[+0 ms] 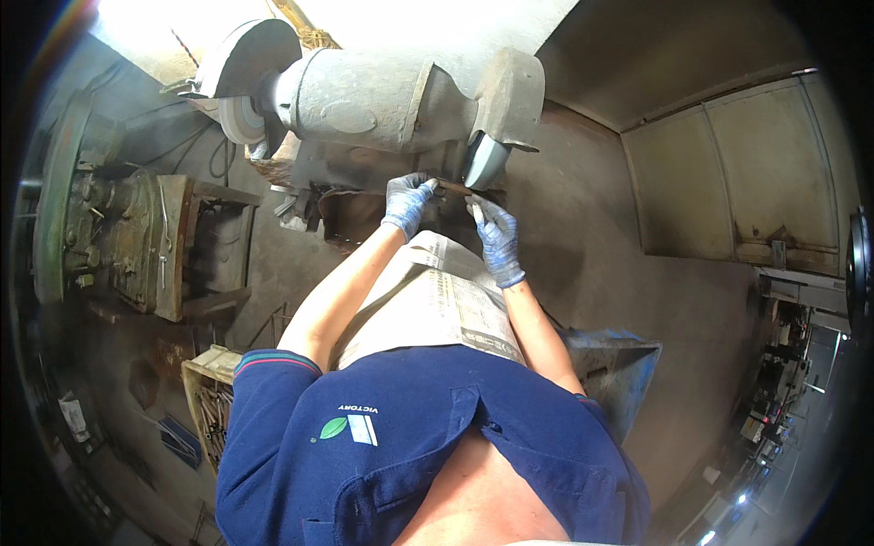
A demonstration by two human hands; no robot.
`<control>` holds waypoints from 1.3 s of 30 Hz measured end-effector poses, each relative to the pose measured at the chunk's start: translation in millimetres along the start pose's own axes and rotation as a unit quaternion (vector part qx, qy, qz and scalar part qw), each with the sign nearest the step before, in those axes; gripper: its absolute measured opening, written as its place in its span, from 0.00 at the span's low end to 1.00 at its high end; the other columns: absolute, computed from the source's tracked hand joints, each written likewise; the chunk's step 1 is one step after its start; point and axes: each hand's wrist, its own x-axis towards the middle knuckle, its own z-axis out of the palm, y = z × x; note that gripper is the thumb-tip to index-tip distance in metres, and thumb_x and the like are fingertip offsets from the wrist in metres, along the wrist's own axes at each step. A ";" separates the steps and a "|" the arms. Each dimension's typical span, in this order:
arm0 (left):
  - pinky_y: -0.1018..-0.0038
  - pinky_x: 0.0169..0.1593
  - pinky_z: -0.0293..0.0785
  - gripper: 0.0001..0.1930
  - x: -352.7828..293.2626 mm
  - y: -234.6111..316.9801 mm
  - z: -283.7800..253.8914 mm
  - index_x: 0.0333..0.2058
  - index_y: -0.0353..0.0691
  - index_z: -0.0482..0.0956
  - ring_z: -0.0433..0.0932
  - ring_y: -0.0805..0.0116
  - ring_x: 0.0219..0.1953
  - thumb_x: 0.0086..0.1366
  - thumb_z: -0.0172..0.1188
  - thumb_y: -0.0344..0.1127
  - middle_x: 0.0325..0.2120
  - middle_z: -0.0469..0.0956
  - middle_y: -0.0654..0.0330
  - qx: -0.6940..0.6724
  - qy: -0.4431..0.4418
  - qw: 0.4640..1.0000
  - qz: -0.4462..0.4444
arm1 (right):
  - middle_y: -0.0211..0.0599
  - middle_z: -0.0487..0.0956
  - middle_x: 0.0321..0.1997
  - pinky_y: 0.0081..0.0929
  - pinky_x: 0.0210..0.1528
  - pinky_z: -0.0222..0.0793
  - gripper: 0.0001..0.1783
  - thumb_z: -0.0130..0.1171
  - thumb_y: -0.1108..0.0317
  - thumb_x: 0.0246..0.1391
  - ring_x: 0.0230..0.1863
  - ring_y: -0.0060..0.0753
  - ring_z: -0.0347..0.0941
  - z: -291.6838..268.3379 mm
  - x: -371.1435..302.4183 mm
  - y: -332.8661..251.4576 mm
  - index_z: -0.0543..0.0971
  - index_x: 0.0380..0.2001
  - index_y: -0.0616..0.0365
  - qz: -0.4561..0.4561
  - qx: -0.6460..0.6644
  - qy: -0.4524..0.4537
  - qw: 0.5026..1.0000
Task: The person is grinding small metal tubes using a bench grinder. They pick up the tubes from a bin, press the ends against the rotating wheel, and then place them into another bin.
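Observation:
In front of me stands a large grey bench grinder (364, 98) with a wheel at each end. Its right grinding wheel (488, 162) shows pale below the guard. Just under that wheel, a thin brownish metal piece (453, 187) spans the gap between my hands. My left hand (409, 200), in a blue and white glove, pinches its left end. The fingertips of my right hand (496, 237), gloved alike, close on its right end, close to the wheel. Whether the piece touches the wheel I cannot tell. A printed paper sheet (446, 296) covers my lap.
The left grinding wheel (240, 120) is partly bare under its guard. A wooden crate of metal rods (211, 378) sits at my left, a blue-edged bin (619, 364) at my right. Far left is a greenish machine (109, 232); metal panels (728, 173) stand at the right.

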 end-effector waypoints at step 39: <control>0.83 0.30 0.70 0.06 -47.5 -3.5 -15.6 0.34 0.33 0.78 0.72 0.81 0.25 0.58 0.60 0.28 0.24 0.77 0.66 -0.052 -0.123 0.989 0.059 | 0.42 0.72 0.54 0.26 0.56 0.65 0.16 0.53 0.78 0.51 0.55 0.33 0.68 -16.5 -61.7 -66.1 0.76 0.45 0.64 -0.245 -0.232 -0.031 0.941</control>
